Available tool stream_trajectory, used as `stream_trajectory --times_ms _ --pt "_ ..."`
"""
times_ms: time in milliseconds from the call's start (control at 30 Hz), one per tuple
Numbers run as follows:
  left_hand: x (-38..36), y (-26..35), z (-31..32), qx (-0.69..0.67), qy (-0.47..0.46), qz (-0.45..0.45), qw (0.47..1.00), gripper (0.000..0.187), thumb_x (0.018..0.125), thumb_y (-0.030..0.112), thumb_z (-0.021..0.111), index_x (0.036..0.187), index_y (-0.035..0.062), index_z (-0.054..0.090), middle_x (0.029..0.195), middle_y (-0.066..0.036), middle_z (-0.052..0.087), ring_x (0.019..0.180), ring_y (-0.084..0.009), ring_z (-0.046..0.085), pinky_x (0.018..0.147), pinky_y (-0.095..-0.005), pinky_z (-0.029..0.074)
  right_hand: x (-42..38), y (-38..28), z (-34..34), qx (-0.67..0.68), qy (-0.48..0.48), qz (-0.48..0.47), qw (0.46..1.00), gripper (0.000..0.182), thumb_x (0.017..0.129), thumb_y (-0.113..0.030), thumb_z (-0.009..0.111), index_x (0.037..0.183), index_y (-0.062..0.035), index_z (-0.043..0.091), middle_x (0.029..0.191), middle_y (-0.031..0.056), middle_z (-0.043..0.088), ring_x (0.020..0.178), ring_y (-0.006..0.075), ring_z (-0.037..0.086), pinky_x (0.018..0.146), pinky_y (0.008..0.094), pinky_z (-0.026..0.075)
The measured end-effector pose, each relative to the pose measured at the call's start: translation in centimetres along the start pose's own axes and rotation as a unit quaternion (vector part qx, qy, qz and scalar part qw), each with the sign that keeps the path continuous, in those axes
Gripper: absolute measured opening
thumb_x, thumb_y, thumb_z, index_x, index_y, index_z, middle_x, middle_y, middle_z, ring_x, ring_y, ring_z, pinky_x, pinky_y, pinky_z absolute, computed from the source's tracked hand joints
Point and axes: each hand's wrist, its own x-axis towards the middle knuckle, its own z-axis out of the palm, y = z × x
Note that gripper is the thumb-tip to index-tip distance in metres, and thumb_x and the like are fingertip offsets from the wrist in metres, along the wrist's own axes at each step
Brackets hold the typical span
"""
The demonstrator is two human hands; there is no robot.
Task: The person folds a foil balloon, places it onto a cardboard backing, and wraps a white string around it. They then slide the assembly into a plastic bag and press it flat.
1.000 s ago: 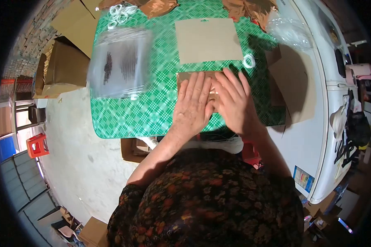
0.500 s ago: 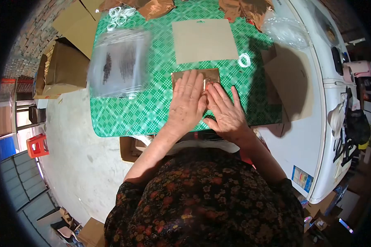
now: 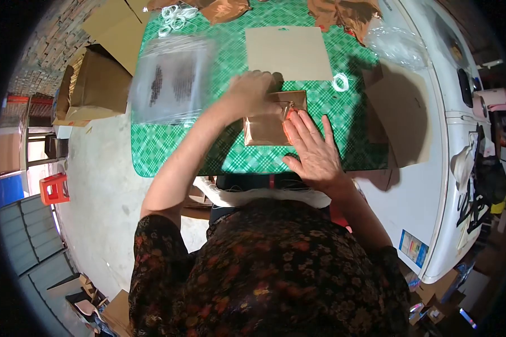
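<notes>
A shiny copper-coloured flat package [image 3: 267,130] lies near the front edge of the green plaid tabletop. My right hand [image 3: 316,149] rests flat along its right side, fingers stretched and the thumb apart. Something orange-red shows at the edge of those fingertips. Over the package's upper left corner is my left hand [image 3: 248,92], smeared by motion, so its fingers and anything in them cannot be made out. Just beyond the package lies a beige card [image 3: 288,54] with a hanger cut-out. A small white cord loop [image 3: 340,82] sits at the card's right.
Clear plastic sleeves [image 3: 171,81] are stacked at the left, with white cord coils [image 3: 177,18] behind. Crumpled copper-coloured material [image 3: 346,16] and clear plastic [image 3: 396,48] lie at the far right. A cardboard box [image 3: 98,87] stands left of the table, a white appliance [image 3: 438,185] right.
My left hand has lifted off the package's middle and moved up and left, uncovering its copper surface. My right hand stays on the right side. The view has shifted slightly.
</notes>
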Motion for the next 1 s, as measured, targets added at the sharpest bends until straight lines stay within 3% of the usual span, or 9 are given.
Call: stream_trajectory --times_ms 67,100,233,433,533,633,733,900,1000 --pt "0.7 0.0 -1.1 0.003 -0.046 0.024 0.999 0.07 0.083 0.055 0.087 0.13 0.0043 0.071 0.127 -0.017 0.073 0.126 -0.0371 0.064 0.108 -0.0506 0.043 0.0 0.1 0.1 -0.004 -0.002 -0.001 1.0 0.089 0.094 -0.052 0.073 0.164 -0.0055 0.044 0.174 0.0141 0.038 0.164 0.0288 0.029 0.133 0.0636 0.011" --pt "1.3 0.6 -2.8 -0.039 -0.103 0.041 0.993 0.068 0.081 0.058 0.087 0.12 0.0031 0.076 0.112 -0.017 0.077 0.11 -0.0352 0.072 0.095 -0.0461 0.052 0.0 0.1 0.0 -0.003 -0.003 -0.001 1.0 0.088 0.094 -0.052 0.073 0.163 -0.0053 0.044 0.174 0.0142 0.038 0.164 0.0289 0.029 0.133 0.0638 0.011" --pt "2.9 0.3 -2.8 -0.082 -0.186 -0.009 0.979 0.055 0.08 0.049 0.091 0.111 0.0047 0.081 0.095 -0.014 0.079 0.091 -0.029 0.075 0.079 -0.0434 0.056 0.0 0.0 0.0 -0.005 -0.005 -0.004 1.0 0.087 0.095 -0.052 0.073 0.163 -0.0048 0.045 0.174 0.0143 0.037 0.164 0.0294 0.029 0.132 0.0647 0.011" --pt "4.4 -0.6 -2.0 -0.142 -0.25 -0.015 0.958 0.051 0.08 0.036 0.095 0.118 0.0058 0.08 0.096 -0.008 0.081 0.087 -0.0189 0.074 0.078 -0.036 0.058 0.4 1.2 -0.7 0.028 0.002 -0.016 0.999 0.079 0.099 -0.04 0.072 0.162 -0.0012 0.044 0.174 0.02 0.035 0.165 0.0341 0.027 0.133 0.0637 0.01" --pt "3.4 -1.1 -2.5 -0.211 -0.246 -0.032 0.945 0.046 0.082 0.03 0.094 0.118 0.004 0.08 0.098 -0.007 0.082 0.088 -0.0171 0.074 0.08 -0.0336 0.059 1.8 2.9 -1.9 -0.009 0.106 0.047 0.993 0.076 0.096 -0.024 0.077 0.158 0.0041 0.044 0.168 0.0239 0.041 0.16 0.0392 0.034 0.13 0.06 0.026" --pt "2.3 -2.6 -3.0 -0.328 -0.241 -0.04 0.913 0.043 0.085 0.024 0.093 0.12 0.0025 0.08 0.101 -0.007 0.081 0.089 -0.0146 0.074 0.08 -0.0302 0.058 3.5 5.4 -1.7 -0.023 0.207 0.091 0.974 0.063 0.096 -0.007 0.07 0.153 0.0048 0.048 0.157 0.0265 0.049 0.146 0.0449 0.048 0.121 0.0524 0.041" --pt "1.5 -4.7 -3.3 -0.45 -0.217 -0.049 0.865 0.039 0.088 0.017 0.092 0.121 0.0003 0.079 0.105 -0.006 0.081 0.09 -0.0114 0.074 0.079 -0.0265 0.057 4.3 7.7 -0.6 -0.048 0.213 0.123 0.968 0.049 0.097 -0.006 0.07 0.143 0.0047 0.056 0.141 0.0259 0.059 0.131 0.0452 0.058 0.109 0.0478 0.05" --pt "-0.7 -6.1 -5.4 -0.57 -0.15 -0.1 0.801 0.042 0.093 0.016 0.088 0.127 -0.0034 0.073 0.11 -0.007 0.08 0.092 -0.0108 0.075 0.071 -0.0222 0.06 4.7 8.9 0.6 -0.092 0.214 0.123 0.965 0.013 0.097 -0.005 0.069 0.108 0.0011 0.064 0.106 0.0202 0.064 0.104 0.0425 0.061 0.091 0.05 0.051" --pt "-0.9 -7.3 -5.7 -0.6 -0.126 -0.103 0.783 0.043 0.094 0.016 0.086 0.128 -0.0038 0.071 0.108 -0.007 0.08 0.092 -0.0112 0.076 0.074 -0.0228 0.061 4.6 8.7 0.1 -0.116 0.205 0.107 0.966 0.007 0.097 -0.004 0.069 0.098 -0.0011 0.063 0.096 0.0184 0.062 0.094 0.0414 0.061 0.084 0.0513 0.05"
